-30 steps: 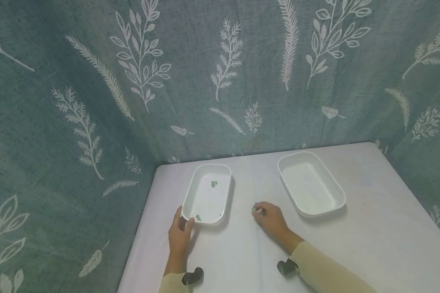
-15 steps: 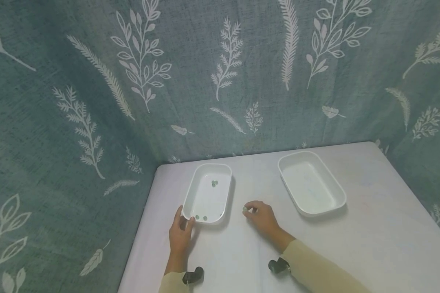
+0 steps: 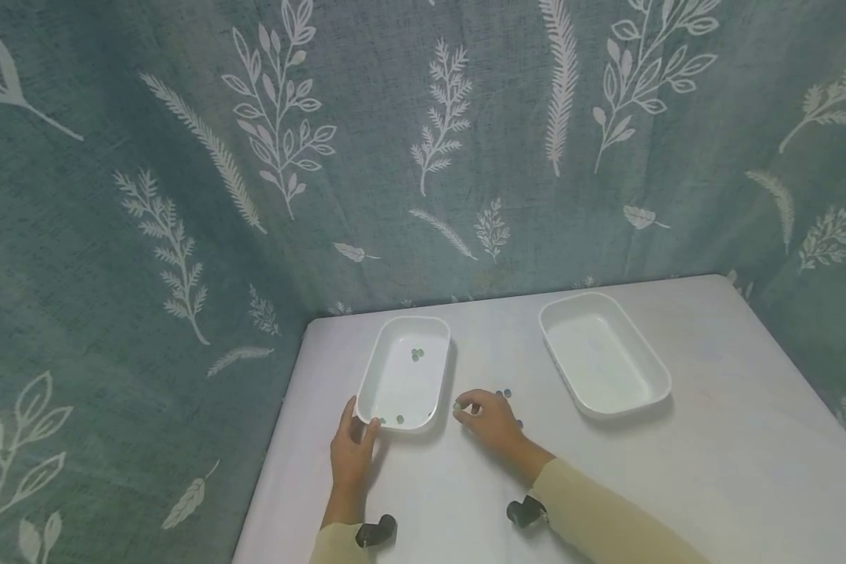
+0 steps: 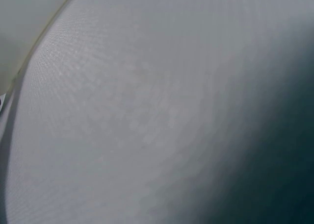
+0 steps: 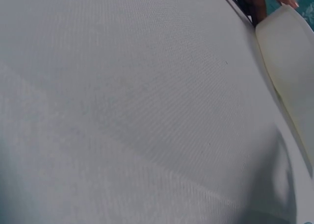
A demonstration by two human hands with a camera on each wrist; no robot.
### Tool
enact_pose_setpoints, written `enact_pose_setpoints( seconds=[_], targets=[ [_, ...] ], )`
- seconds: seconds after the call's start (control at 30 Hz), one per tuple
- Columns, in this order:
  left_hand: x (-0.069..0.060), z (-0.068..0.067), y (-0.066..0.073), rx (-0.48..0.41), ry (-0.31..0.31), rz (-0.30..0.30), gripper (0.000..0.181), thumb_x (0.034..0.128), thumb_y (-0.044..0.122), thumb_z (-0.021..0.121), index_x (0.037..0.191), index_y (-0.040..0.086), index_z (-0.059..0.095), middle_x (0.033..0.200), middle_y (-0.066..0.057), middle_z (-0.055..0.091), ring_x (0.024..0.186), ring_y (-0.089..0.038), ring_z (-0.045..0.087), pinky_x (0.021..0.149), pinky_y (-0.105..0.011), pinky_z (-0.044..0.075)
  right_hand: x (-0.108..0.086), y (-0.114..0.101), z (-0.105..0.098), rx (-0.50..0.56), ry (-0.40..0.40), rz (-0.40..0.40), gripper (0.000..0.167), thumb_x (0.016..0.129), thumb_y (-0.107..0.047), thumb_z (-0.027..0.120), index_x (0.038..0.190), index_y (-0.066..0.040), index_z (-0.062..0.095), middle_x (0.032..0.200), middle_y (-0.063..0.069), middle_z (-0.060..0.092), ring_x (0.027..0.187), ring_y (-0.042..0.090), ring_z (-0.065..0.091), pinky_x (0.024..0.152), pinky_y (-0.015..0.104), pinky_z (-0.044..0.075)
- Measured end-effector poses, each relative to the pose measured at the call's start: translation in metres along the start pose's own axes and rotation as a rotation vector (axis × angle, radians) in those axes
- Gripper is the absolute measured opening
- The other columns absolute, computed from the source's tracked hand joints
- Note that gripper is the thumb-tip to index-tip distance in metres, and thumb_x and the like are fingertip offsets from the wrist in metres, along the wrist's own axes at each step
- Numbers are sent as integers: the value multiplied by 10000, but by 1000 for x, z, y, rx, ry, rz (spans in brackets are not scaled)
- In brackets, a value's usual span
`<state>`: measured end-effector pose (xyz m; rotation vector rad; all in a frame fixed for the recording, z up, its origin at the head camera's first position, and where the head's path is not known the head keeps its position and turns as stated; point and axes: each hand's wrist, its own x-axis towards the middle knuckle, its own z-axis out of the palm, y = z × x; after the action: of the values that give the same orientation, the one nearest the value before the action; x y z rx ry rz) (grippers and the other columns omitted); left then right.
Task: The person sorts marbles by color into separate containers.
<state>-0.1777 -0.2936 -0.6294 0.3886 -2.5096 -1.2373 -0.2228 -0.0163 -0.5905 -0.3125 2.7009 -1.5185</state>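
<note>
My left hand (image 3: 351, 462) holds the near left corner of a white tray (image 3: 446, 368), its thumb at the near rim. In the right wrist view, fingers of the left hand (image 5: 259, 7) show at the tray's rim (image 5: 267, 47). Inside lie several small green round pieces (image 3: 417, 355), some grouped toward the back and others along the near wall. Between thumb and fingertips, my right hand (image 3: 492, 423) pinches a small green round piece (image 3: 457, 406), just right of this tray. Small blue round pieces (image 3: 507, 393) lie on the table beside the right hand.
A second white tray (image 3: 602, 360) stands farther right, with no pieces visible in it. Both trays are on a white-covered table (image 3: 451, 501). Behind and to the left hangs a green leaf-patterned cloth (image 3: 366, 157). The left wrist view shows mostly blurred white cloth.
My right hand has moved left toward the left tray with the green piece, uncovering blue pieces on the table. Two green pieces by the near wall have spread apart. The left hand stays put.
</note>
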Motion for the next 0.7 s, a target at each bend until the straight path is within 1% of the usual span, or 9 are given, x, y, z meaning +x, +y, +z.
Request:
enact_pose_setpoints(
  seconds=[0.07, 0.1, 0.27, 0.37, 0.47, 0.53, 0.7],
  targets=[
    [-1, 0, 1, 2, 3, -2, 702, 894, 462, 666, 1500, 278, 366, 1486, -42, 442, 1394, -301, 343, 1116, -617, 187, 0, -1, 2, -1, -13, -16, 176, 857, -245, 736, 1018, -181, 709, 887, -103, 637, 798, 109, 550, 703, 304, 483],
    [-1, 0, 1, 7, 4, -4, 703, 893, 467, 664, 1500, 278, 365, 1489, -38, 439, 1395, -300, 340, 1114, -618, 190, 0, -2, 3, -1, -17, -20, 176, 860, -247, 733, 1022, -182, 707, 895, -105, 639, 802, 105, 548, 702, 297, 481],
    [-1, -1, 1, 19, 4, -12, 709, 889, 475, 665, 1500, 272, 368, 1487, -42, 442, 1392, -306, 344, 1109, -625, 194, 2, -7, 8, -1, -32, -45, 180, 871, -228, 720, 1044, -178, 709, 929, -114, 656, 826, 93, 560, 716, 300, 496],
    [0, -1, 0, 16, 3, -10, 703, 894, 461, 666, 1501, 269, 366, 1481, -43, 449, 1389, -305, 350, 1113, -624, 183, 3, -10, 12, -5, -50, -38, 179, 877, -245, 705, 1051, -203, 704, 932, -136, 655, 826, 76, 560, 717, 286, 498],
    [0, -1, -1, 16, 4, -4, 700, 897, 455, 665, 1501, 271, 364, 1478, -40, 454, 1385, -304, 357, 1114, -622, 182, 5, -12, 17, -21, -71, -25, 179, 881, -293, 693, 1049, -235, 696, 930, -158, 646, 824, 55, 555, 713, 264, 493],
    [0, -1, -1, 16, 4, -6, 699, 896, 457, 665, 1501, 279, 363, 1477, -37, 456, 1383, -303, 361, 1113, -619, 190, 5, -12, 20, -25, -79, -32, 185, 879, -295, 695, 1050, -227, 695, 933, -151, 645, 827, 56, 554, 709, 262, 495],
    [0, 0, 0, 12, 4, -10, 696, 896, 445, 671, 1500, 286, 363, 1462, -51, 473, 1373, -314, 374, 1106, -630, 196, 6, -13, 25, -18, -75, -100, 196, 881, -274, 705, 1060, -195, 692, 932, -132, 640, 825, 61, 553, 682, 245, 499]
  ],
)
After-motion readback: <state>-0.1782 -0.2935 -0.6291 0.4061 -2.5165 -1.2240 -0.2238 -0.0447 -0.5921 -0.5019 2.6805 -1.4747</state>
